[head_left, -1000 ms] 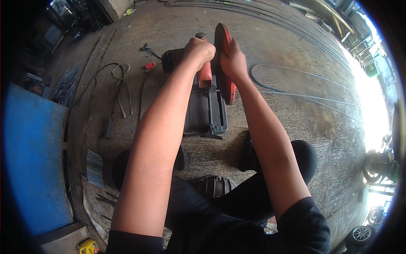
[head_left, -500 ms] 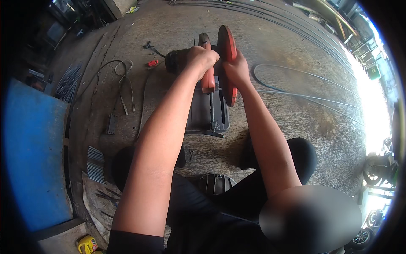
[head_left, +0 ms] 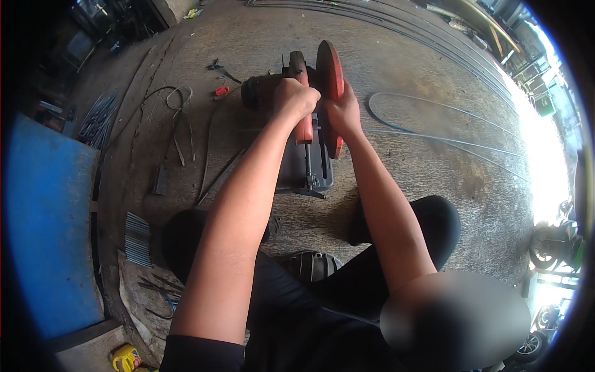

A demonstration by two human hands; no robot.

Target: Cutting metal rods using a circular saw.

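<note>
- Saw base [head_left: 294, 168]: set on the floor [head_left: 489, 260]; the saw's red handle [head_left: 304, 131] is positioned above it.
- Left hand [head_left: 295, 98]: closed round the red handle, over the base.
- Right hand [head_left: 344, 115]: placed against the red disc-shaped guard [head_left: 335, 77], over the base's right side; its fingertips are hidden, so whether they are pinched together cannot be told.
- Straight rod [head_left: 434, 137]: laid out to the right of the base; whether it is severed cannot be seen.
- Progress, as judged: short bars [head_left: 137, 240] are already laid in a row, left of the base and nearer; the looped rod [head_left: 370, 106], right of it, appears uncut.
</note>
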